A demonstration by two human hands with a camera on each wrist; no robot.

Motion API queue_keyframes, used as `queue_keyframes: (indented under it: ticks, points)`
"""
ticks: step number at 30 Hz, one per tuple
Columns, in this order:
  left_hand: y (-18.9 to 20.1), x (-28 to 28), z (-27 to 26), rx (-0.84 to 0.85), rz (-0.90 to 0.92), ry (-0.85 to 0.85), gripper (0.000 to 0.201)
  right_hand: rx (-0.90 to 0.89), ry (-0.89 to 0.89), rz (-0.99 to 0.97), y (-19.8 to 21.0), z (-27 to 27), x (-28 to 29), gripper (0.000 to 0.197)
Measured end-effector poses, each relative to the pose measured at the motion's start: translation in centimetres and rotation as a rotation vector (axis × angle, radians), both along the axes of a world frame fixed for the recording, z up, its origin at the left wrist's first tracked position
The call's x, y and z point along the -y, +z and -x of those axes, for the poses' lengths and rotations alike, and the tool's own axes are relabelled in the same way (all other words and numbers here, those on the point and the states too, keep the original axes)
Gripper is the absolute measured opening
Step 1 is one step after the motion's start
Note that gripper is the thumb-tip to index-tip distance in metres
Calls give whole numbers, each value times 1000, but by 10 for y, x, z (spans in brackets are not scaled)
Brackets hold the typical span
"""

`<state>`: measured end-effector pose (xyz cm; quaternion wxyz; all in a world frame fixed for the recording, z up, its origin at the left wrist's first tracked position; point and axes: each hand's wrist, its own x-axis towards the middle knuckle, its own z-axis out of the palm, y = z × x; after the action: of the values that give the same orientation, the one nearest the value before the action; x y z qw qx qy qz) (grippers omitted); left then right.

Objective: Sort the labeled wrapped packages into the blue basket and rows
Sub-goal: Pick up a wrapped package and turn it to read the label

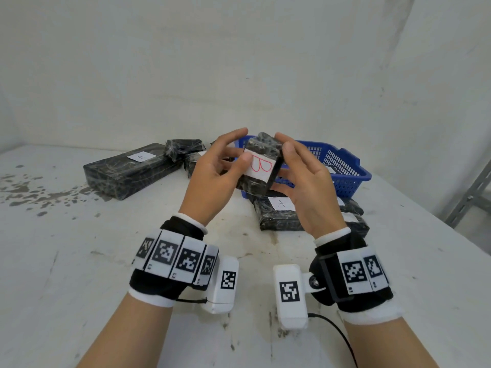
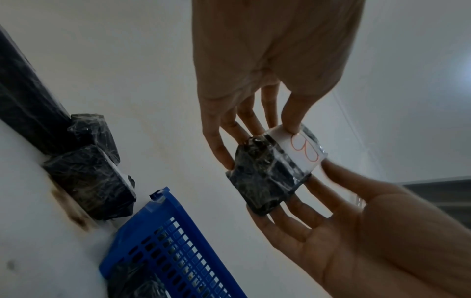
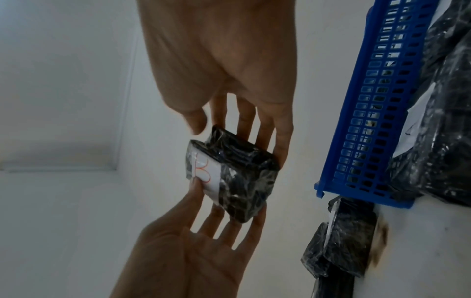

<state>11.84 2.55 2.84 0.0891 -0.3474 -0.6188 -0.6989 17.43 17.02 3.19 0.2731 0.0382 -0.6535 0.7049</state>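
Observation:
A small black wrapped package [image 1: 261, 166] with a white label bearing a red "B" is held up in the air in front of the blue basket [image 1: 348, 171]. My left hand [image 1: 225, 166] pinches it, thumb on the label and fingers behind. My right hand [image 1: 297, 168] holds its other side, thumb at the top edge and fingers spread underneath. The left wrist view shows the B package [image 2: 270, 173] between both hands, above the blue basket [image 2: 178, 231]. In the right wrist view the B package [image 3: 234, 177] is beside the blue basket [image 3: 369, 121].
A long black package labelled "A" [image 1: 130, 173] lies at the left, with two small packages [image 1: 186, 152] behind it. Another "A" package [image 1: 279, 213] lies in front of the basket, more packages [image 1: 354, 219] to its right. The table's right edge [image 1: 435, 224] is close.

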Motion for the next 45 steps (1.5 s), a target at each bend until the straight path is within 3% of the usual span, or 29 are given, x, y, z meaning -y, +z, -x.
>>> queue_keyframes:
  ticks: [3,11,18,22,26,36,40,45]
  points:
    - [1,1,-1,15,26,31,24,8,-5,-88,0,-1,3,50]
    - [3,0,-4,238,30,-87,17,44,-9,-208,-4,2,5,50]
    - [3,-3,-3,250,-1,-107,30,46,58,-144,0,-2,1,34]
    - [2,-3,-3,186,-25,-43,29,58,43,-184,-2,0,0,35]
    - [2,-3,-3,165,-21,-33,41,31,45,-148,-4,4,1,33]
    - [1,-3,-1,163,-33,-18,30,-20,5,-154,-4,4,1,28]
    - [3,-2,-3,155,-24,-2,35,-24,12,-159,-5,3,2,21]
    - [5,-2,-8,272,21,-47,31,-90,-18,-207,-5,1,2,25]
